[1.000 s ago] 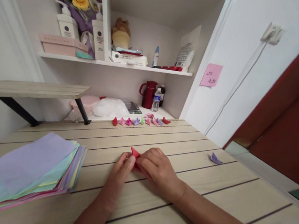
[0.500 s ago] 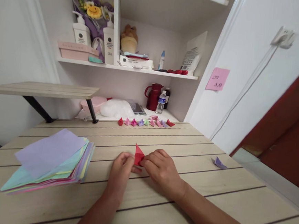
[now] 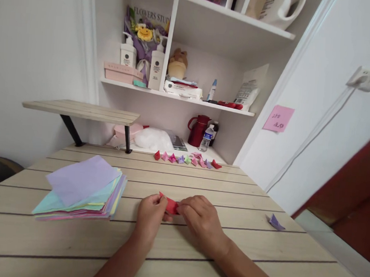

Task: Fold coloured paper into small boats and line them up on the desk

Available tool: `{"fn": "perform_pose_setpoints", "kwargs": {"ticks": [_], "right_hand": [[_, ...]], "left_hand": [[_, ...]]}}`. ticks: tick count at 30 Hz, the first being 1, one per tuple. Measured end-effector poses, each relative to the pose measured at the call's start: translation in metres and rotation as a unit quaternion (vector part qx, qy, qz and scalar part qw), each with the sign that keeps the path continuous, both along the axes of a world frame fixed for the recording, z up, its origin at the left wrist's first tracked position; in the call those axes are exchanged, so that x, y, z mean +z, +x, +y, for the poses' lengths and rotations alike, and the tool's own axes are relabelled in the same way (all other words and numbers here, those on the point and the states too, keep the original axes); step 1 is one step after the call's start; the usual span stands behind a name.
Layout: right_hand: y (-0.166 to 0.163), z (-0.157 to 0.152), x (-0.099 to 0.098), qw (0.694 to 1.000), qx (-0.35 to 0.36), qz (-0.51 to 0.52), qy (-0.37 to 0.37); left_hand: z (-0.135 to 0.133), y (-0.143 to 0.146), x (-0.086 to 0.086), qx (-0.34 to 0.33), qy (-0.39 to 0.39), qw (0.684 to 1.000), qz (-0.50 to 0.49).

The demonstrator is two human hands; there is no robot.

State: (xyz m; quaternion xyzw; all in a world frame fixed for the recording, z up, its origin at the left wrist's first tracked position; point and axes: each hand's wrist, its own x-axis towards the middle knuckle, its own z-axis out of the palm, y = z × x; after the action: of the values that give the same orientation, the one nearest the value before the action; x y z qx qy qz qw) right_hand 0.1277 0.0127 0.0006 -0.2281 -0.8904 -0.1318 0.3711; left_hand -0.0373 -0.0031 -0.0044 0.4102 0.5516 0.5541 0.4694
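Note:
A piece of folded red paper [image 3: 172,206] is held between my two hands, just over the middle of the desk. My left hand [image 3: 151,215] pinches its left end with the thumb on top. On the other end, my right hand [image 3: 200,220] is closed with bent fingers, which cover part of the paper. A row of small folded paper boats [image 3: 181,159] in red, pink, purple and green stands along the back of the desk. One purple paper boat [image 3: 276,222] lies apart at the right.
Left of my hands lies a stack of coloured paper sheets [image 3: 82,181], purple on top. A small raised shelf [image 3: 87,110] on black legs stands at the back left. Behind the desk are a dark red jug [image 3: 198,132] and a water bottle [image 3: 206,138].
The red paper's upright point has come down, and the paper now lies lower and longer between my fingers. Both hands keep their grip. The view has tilted up and shifted left.

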Motion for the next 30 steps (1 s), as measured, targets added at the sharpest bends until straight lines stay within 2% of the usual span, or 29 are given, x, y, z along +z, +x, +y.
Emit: {"fn": "perform_pose_setpoints", "kwargs": {"ticks": [5,9,14,21,25,30], "right_hand": [[-0.001,0.004,-0.003,0.998,-0.053,-0.014,-0.033],[0.002,0.007,-0.001,0.996,-0.063,-0.032,-0.055],[0.003,0.007,0.000,0.992,-0.082,-0.003,-0.097],[0.001,0.009,-0.001,0.980,-0.129,0.045,-0.142],[0.004,0.009,0.000,0.978,-0.120,0.073,-0.157],[0.001,0.004,0.001,0.981,-0.066,0.072,-0.169]], "left_hand": [[-0.004,-0.001,0.007,0.009,0.008,1.000,-0.008],[-0.004,-0.001,0.007,0.010,0.006,1.000,-0.010],[-0.001,-0.002,0.003,0.008,0.014,1.000,-0.003],[0.006,-0.002,-0.010,-0.022,0.069,0.997,0.015],[0.004,0.006,-0.014,-0.069,0.105,0.991,0.040],[-0.003,0.010,-0.003,-0.114,0.110,0.986,0.044]]}}
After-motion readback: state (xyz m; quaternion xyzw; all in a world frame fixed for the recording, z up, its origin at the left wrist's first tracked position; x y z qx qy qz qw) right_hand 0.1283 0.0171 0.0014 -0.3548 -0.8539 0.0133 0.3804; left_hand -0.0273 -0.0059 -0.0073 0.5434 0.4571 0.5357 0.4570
